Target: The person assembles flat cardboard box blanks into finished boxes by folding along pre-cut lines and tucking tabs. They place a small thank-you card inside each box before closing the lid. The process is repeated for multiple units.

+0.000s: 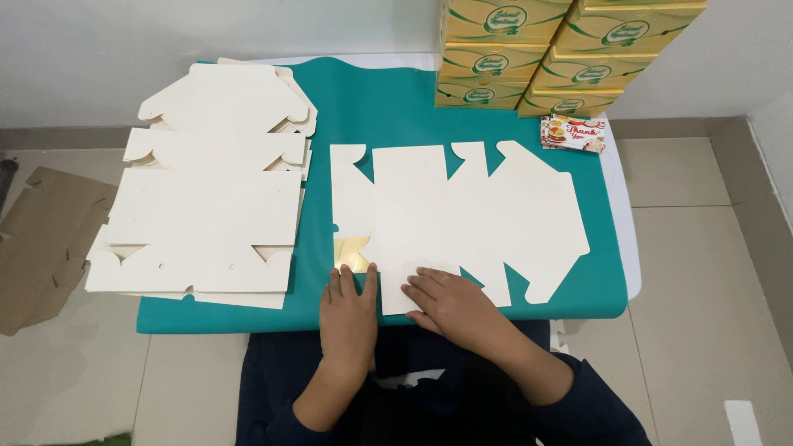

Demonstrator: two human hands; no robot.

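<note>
Dark blue sleeves (578,396) fill the bottom edge, and both hands reach from them onto the near edge of the bench (396,107), which is covered in teal. Left hand (349,310) lies flat, palm down, its grip spread and pinching nothing, fingertips touching the near edge of a cream cardboard box blank (458,219) beside a folded-up gold flap (353,254). Right hand (450,304) rests flat on the blank's near flap, fingers spread, grasping nothing. This blank lies unfolded in the middle of the bench. To its left sits a stack of flat blanks (206,190). Folded yellow boxes (553,54) are piled at the far right, with small printed cards (574,134) just in front. Brown cardboard (41,239) lies on the floor at left.
</note>
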